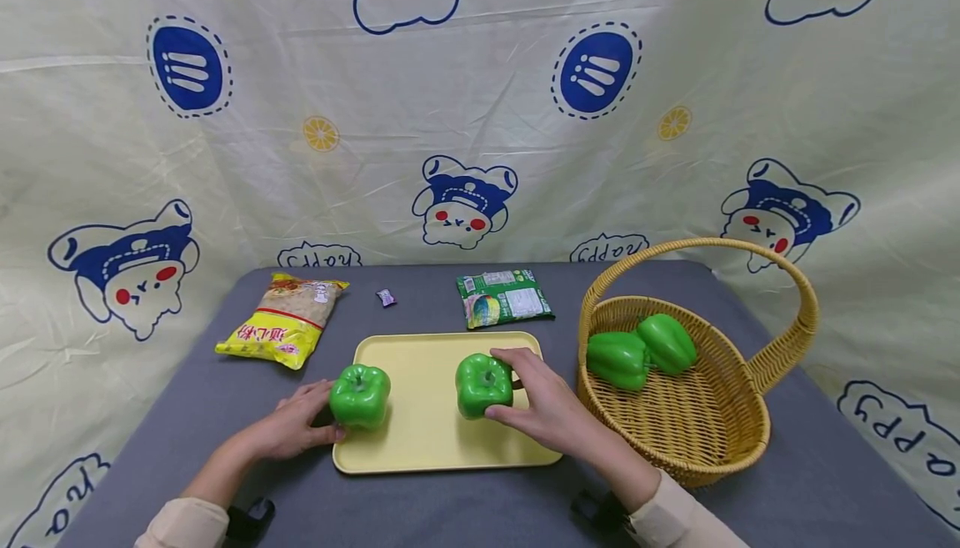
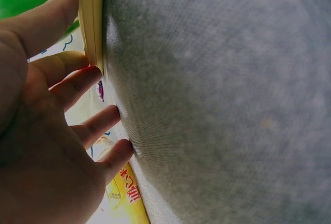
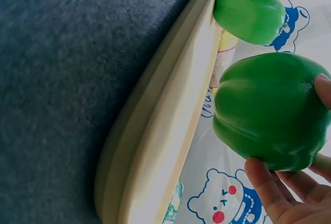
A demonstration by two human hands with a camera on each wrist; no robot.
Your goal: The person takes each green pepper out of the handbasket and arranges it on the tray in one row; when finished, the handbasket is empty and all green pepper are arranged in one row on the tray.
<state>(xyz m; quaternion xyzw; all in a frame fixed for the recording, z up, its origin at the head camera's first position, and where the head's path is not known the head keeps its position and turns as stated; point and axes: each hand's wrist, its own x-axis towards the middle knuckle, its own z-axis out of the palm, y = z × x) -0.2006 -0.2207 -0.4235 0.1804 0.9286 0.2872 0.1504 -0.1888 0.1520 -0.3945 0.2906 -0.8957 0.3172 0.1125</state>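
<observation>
Green pepper (image 1: 480, 387) | between right fingers (image 3: 265, 185) | above yellow tray (image 1: 427, 448)

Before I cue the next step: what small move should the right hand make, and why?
Probably have the right hand lower its green bell pepper onto the yellow tray: the right wrist view shows it apparently raised, with bare tray beside it for landing.
</observation>
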